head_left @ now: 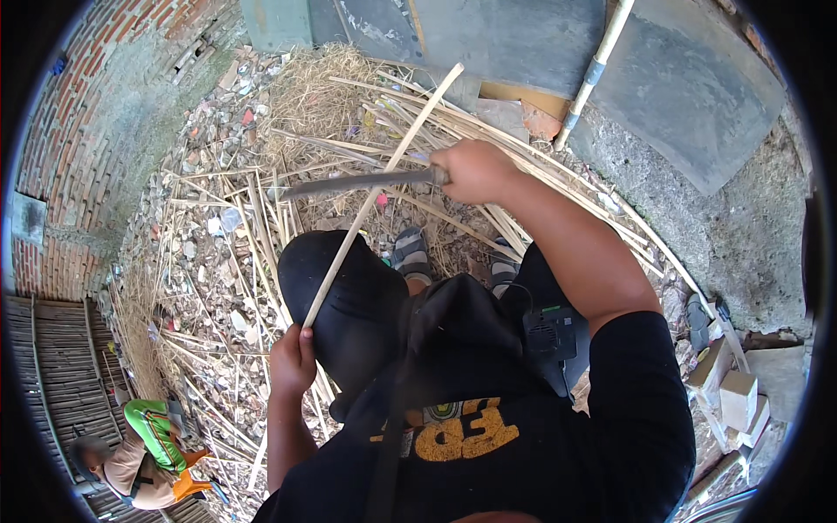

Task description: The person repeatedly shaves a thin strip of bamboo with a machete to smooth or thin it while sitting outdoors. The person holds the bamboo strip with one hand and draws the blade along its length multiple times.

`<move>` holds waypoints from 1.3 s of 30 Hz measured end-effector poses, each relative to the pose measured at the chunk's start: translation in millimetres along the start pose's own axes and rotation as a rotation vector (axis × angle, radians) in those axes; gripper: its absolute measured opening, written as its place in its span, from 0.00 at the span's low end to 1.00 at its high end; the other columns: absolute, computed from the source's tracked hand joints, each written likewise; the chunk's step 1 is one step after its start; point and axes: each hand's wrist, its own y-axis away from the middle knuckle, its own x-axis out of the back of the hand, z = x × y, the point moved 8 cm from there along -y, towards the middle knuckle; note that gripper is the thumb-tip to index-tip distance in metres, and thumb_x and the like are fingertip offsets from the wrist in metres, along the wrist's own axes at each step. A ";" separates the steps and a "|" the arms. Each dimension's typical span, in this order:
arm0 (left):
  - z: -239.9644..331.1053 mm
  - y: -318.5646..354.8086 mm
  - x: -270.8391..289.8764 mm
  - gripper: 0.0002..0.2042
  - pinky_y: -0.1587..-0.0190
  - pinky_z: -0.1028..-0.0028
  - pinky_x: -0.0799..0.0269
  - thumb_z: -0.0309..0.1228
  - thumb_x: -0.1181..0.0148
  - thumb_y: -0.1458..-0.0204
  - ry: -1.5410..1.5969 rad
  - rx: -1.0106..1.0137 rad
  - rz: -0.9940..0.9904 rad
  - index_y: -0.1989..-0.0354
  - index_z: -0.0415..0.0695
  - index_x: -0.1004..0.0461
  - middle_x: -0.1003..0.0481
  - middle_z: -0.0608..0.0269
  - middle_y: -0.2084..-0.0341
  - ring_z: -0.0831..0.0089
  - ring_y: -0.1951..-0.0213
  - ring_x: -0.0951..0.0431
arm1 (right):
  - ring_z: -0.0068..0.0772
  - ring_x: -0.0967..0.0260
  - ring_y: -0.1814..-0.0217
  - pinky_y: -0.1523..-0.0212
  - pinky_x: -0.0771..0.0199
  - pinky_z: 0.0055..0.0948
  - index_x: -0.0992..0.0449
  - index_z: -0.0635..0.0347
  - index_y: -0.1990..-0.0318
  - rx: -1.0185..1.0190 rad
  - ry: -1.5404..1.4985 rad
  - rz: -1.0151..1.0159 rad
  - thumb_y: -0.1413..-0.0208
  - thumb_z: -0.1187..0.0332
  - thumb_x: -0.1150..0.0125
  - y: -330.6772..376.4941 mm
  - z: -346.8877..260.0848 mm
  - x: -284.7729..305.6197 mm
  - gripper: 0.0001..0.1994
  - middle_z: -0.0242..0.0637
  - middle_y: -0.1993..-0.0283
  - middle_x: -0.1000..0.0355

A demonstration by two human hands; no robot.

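Observation:
A long pale strip of bamboo [347,242] slants from beside my left thigh up and away to the right. Near its lower end, my left hand [292,359] is closed round it. My right hand [475,172] grips the handle of a machete [349,184], whose dark blade points left and crosses the strip well above my left hand. Whether the edge is biting into the bamboo, I cannot tell. Both my knees are bent, and the strip passes over my left knee [312,266].
Many loose bamboo strips [558,179] lie beyond my sandalled feet and to the left. A heap of dry shavings [318,91] sits at the back. Rubble covers the ground. Grey sheets [523,39] and a pole [595,71] lean behind. Another person [144,462] crouches lower left; pale blocks [738,399] lie right.

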 end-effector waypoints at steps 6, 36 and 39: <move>3.8 3.6 5.2 0.19 0.76 0.53 0.39 0.39 0.51 0.32 -0.038 -0.021 0.044 0.75 0.39 0.35 0.33 0.44 0.86 0.40 0.80 0.30 | 0.54 0.22 0.60 0.59 0.23 0.51 0.24 0.54 0.60 0.078 0.089 0.072 0.56 0.66 0.34 8.9 -11.5 16.7 0.14 0.47 0.69 0.22; 11.8 14.7 31.0 0.13 0.73 0.56 0.30 0.36 0.46 0.34 -0.046 0.025 0.165 0.67 0.40 0.26 0.25 0.49 0.79 0.47 0.77 0.23 | 0.53 0.22 0.59 0.59 0.23 0.51 0.23 0.54 0.59 0.137 0.108 0.296 0.53 0.63 0.33 -2.6 -8.8 24.8 0.14 0.45 0.65 0.21; 7.4 13.8 20.6 0.16 0.71 0.58 0.31 0.36 0.49 0.33 0.047 0.033 0.012 0.70 0.38 0.27 0.27 0.47 0.82 0.46 0.76 0.24 | 0.53 0.22 0.59 0.58 0.23 0.51 0.23 0.55 0.58 0.144 0.104 0.262 0.53 0.64 0.34 1.2 -7.8 24.4 0.14 0.46 0.64 0.21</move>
